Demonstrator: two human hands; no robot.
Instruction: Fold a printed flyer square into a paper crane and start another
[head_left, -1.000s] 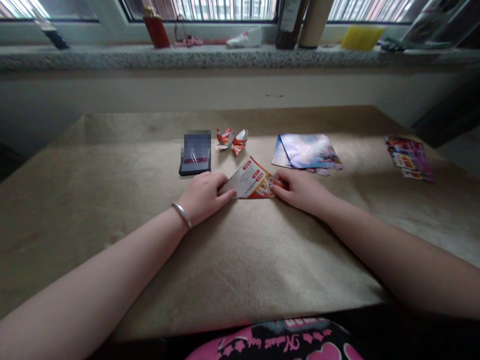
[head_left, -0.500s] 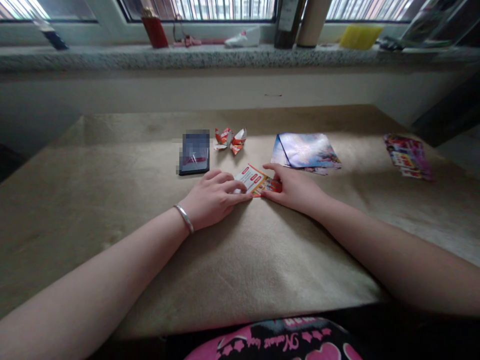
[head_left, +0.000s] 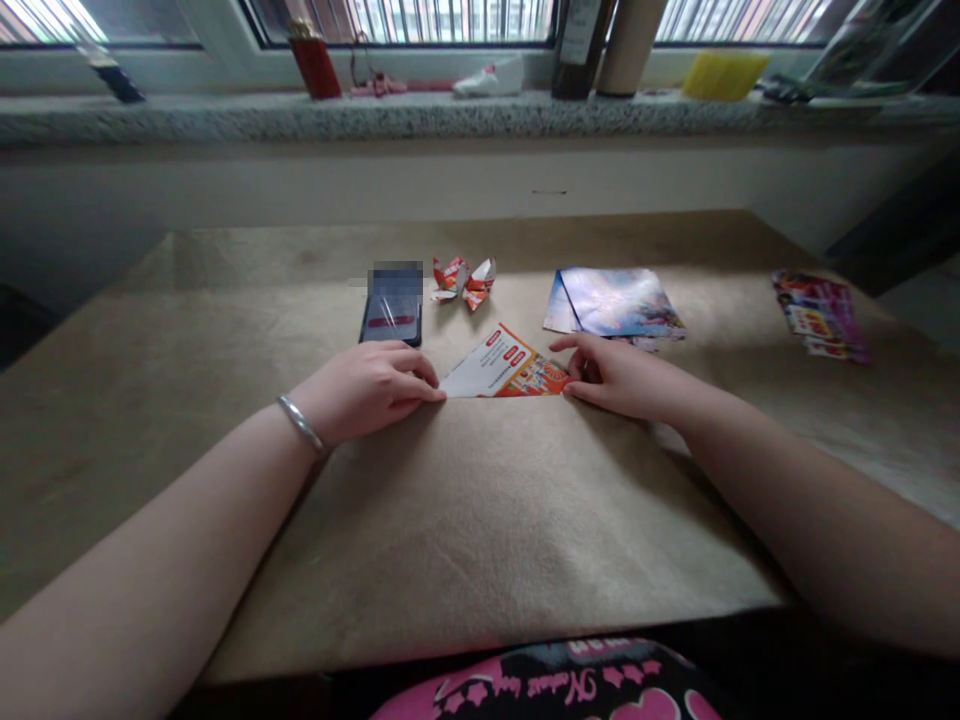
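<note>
A printed paper folded into a triangle (head_left: 501, 371), white and orange with red labels, lies flat on the tan table cover (head_left: 480, 520). My left hand (head_left: 367, 388), with a silver bracelet on the wrist, pinches the triangle's left corner with curled fingers. My right hand (head_left: 619, 374) presses fingertips on the triangle's right corner. The long folded edge runs between the two hands, facing me.
A dark phone (head_left: 392, 318) lies just beyond my left hand. A small crumpled red-and-white folded paper (head_left: 465, 281) sits behind the triangle. A stack of blue picture sheets (head_left: 615, 303) lies to the right, colourful sheets (head_left: 819, 314) farther right. The window sill (head_left: 450, 112) holds several items.
My hands, close together over the paper half a second ago, have slid apart to its two corners. The whole triangle now shows between them.
</note>
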